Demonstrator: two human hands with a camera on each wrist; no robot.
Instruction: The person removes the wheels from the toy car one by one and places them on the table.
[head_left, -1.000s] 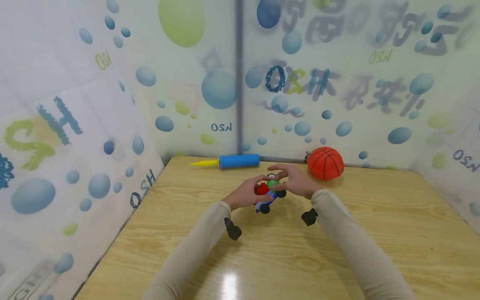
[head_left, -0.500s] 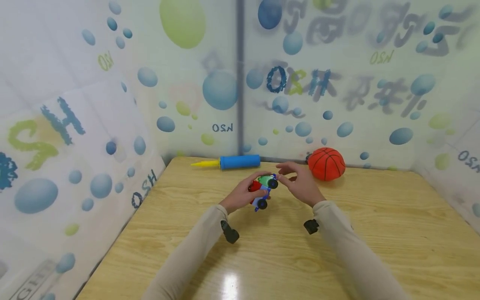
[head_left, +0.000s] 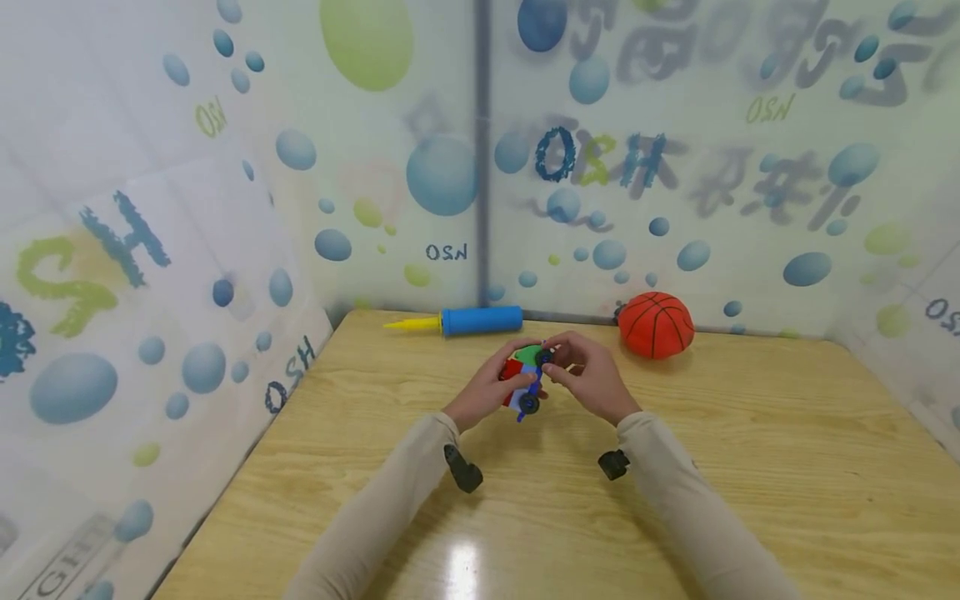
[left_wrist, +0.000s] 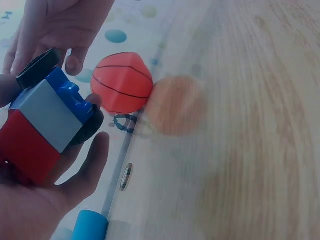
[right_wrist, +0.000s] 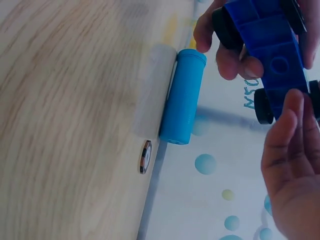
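Observation:
A toy car (head_left: 528,379) made of red, light blue and green blocks on a blue chassis (right_wrist: 280,65) with black wheels is held above the table. My left hand (head_left: 483,390) grips it from the left, thumb across the blocks. Curled fingers of my right hand (head_left: 592,375) pinch its far end by a black wheel (head_left: 545,358). The right wrist view shows the chassis underside, with right fingertips (right_wrist: 295,100) against it between two wheels. In the left wrist view the red block (left_wrist: 27,145) lies against the left palm.
A blue hand pump (head_left: 482,321) with a yellow nozzle lies along the table's back edge. To its right is a red ball (head_left: 656,325) with black basketball lines. A small round disc (right_wrist: 145,156) stands near the wall. Patterned walls close off the back and sides of the wooden table (head_left: 787,467).
The toy car has turned in my left hand, bringing its wheels toward the head camera. My right hand drew back from the car, then returned to its far end.

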